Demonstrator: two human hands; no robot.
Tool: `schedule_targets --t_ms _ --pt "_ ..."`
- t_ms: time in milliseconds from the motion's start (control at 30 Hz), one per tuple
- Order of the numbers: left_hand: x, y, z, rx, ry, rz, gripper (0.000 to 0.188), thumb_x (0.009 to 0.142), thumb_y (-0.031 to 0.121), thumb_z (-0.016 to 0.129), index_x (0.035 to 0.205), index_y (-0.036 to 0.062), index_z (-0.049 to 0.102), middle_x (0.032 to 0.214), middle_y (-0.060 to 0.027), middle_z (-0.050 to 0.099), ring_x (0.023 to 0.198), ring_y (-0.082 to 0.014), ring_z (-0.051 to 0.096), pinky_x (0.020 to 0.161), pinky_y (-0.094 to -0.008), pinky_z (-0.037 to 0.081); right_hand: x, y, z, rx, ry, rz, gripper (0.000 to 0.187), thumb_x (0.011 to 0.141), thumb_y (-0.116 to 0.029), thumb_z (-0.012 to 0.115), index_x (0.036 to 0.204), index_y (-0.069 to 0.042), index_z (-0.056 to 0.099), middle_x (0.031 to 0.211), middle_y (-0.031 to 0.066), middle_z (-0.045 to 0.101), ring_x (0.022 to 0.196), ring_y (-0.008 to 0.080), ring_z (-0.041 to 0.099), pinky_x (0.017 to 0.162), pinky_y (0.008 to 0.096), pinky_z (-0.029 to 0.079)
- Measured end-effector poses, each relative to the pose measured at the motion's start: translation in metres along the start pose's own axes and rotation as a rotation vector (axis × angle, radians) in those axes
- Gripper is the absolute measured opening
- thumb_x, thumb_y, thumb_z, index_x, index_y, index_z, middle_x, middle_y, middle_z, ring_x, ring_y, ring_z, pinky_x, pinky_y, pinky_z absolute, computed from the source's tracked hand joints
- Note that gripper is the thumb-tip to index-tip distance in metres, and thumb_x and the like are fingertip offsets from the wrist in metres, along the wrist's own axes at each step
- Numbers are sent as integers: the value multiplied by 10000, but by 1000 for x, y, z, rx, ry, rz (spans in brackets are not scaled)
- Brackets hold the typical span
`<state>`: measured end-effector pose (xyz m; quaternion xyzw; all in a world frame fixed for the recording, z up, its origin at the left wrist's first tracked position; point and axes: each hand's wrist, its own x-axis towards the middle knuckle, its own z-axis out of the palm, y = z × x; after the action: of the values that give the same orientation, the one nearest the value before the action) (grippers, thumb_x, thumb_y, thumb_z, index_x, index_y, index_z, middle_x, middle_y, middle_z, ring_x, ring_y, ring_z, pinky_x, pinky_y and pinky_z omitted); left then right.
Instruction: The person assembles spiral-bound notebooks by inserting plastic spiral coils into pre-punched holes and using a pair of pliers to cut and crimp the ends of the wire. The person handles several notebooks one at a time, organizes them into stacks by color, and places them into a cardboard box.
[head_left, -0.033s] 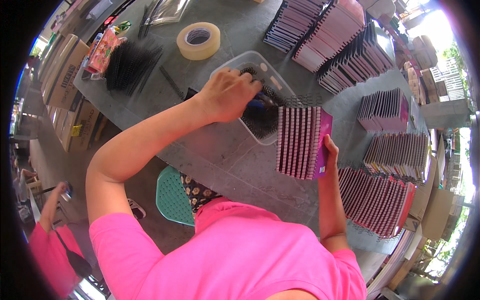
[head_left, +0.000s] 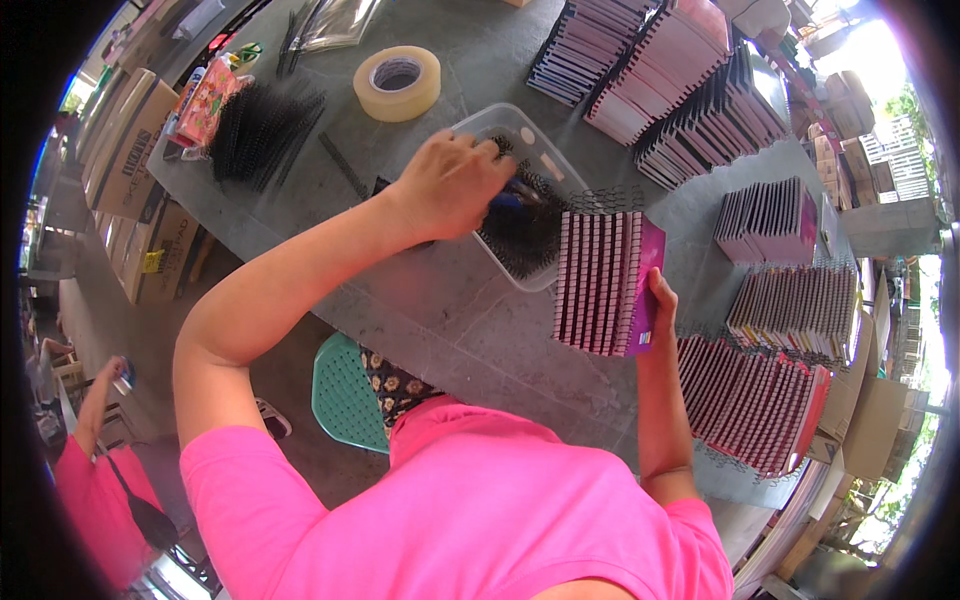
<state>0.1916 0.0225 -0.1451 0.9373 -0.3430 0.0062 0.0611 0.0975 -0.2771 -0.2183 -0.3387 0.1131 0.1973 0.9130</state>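
My left hand point(head_left: 455, 185) is curled over the left side of a clear plastic tub point(head_left: 515, 278). Its fingers close on a dark tool with a blue part point(head_left: 512, 196), blurred and mostly covered, so its exact kind does not show. Many short black coil pieces point(head_left: 525, 245) lie in the tub. Beside the tub's right edge, my right hand point(head_left: 660, 300) grips a stack of spiral notebooks point(head_left: 597, 285), their bound spines facing up and left, a purple cover on the outer right side. Loose coil ends stick out past the stack's far edge.
A tape roll point(head_left: 397, 84) and black binding coils point(head_left: 265, 130) lie far left on the grey table. Notebook stacks point(head_left: 755, 400) line the right side, with more bound books point(head_left: 655, 70) at the back. A green stool point(head_left: 350, 390) stands below; another person point(head_left: 100, 490) is at left.
My left hand has shifted very slightly up and left over the tub. The notebook stack has barely moved. The other person's raised hand at left has moved up slightly.
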Motion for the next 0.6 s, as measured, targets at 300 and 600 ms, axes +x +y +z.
schedule_targets --t_ms 300,600 --pt "9 5 7 -6 225 119 523 599 140 722 1090 105 546 993 -69 523 1007 -245 494 889 -403 349 4 -4 -4 -20 32 20 461 810 -315 615 1105 29 530 989 154 627 828 249 631 748 377 524" --pt "8 6 6 -23 200 144 483 600 136 715 1057 109 561 964 -77 524 989 -245 499 866 -397 360 5 -2 -7 -36 33 28 461 799 -315 627 1090 31 539 970 152 629 812 246 632 730 368 530"
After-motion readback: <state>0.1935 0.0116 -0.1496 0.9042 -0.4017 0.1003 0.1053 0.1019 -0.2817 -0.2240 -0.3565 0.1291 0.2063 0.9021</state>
